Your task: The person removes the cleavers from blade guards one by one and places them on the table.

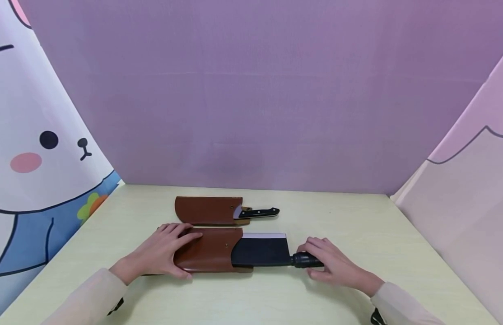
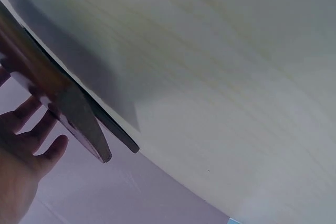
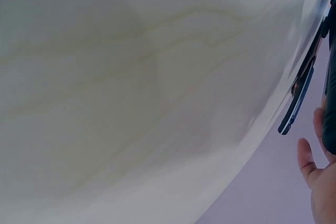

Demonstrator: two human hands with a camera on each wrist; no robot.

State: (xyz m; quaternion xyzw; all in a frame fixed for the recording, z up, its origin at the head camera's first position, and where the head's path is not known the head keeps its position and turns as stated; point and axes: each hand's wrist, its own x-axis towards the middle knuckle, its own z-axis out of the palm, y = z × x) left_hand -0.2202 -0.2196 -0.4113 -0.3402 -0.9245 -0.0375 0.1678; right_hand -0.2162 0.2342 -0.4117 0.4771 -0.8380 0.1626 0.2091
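Left hand (image 1: 166, 252) lies spread over the left end of the near brown sheath (image 1: 212, 255), index on top, thumb by the near edge; how hard it presses, can't tell. Sheath is flat on the surface (image 1: 398, 243), mouth to the right, cleaver (image 1: 263, 253) partly inside. Just beyond on the far side: second brown sheath (image 1: 207, 210), mouth also right, small knife (image 1: 260, 212) in it, black handle and a bit of blade sticking out. Right of the near sheath, a good part of the cleaver blade is exposed, light strip along its far side. Farther right, right hand (image 1: 337, 267) curls loosely round the cleaver's black handle, thumb off it in the right wrist view. Step looks like sliding cleaver along its sheath; in or out, can't tell. Next move likely calls for a steady left hand, firmer right grip, blade level and lined up with the mouth; tilting could snag it.
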